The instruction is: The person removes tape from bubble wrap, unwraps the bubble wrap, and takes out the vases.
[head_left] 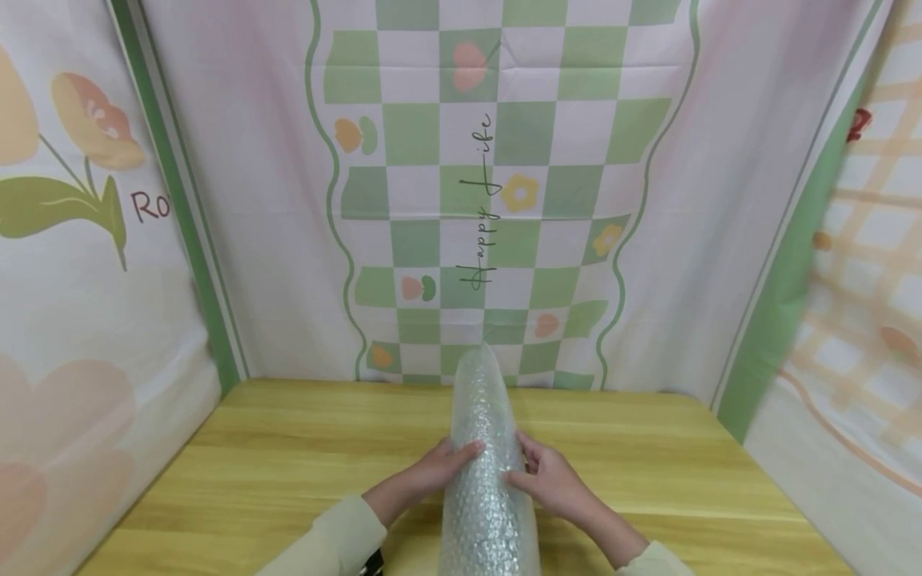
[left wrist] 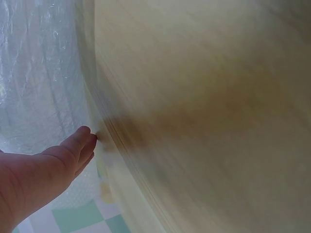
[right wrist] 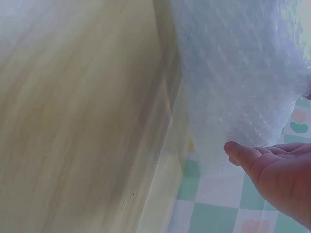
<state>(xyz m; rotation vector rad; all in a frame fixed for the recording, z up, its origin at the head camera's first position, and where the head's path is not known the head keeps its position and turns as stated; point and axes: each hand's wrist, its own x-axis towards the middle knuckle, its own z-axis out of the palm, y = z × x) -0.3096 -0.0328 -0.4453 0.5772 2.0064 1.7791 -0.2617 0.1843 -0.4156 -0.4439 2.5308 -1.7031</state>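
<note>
A long roll of clear bubble wrap [head_left: 490, 520] extends from the front edge of the head view toward the back of the table, its far end overlapping the checked cloth. My left hand [head_left: 437, 468] grips its left side, thumb on top. Opposite, my right hand [head_left: 553, 480] holds the right side with the thumb over the upper surface. In the left wrist view the left hand [left wrist: 53, 167] has its fingers along the roll's side, close to the tabletop. The right wrist view shows my right hand [right wrist: 277, 170] against the bubble wrap [right wrist: 238, 68].
Beneath the roll lies a wood-grain table [head_left: 310, 440]. A green-and-white checked cloth [head_left: 410, 136] hangs behind it, with printed curtains [head_left: 79, 320] at both sides. A small dark object [head_left: 372, 562] shows by the left sleeve.
</note>
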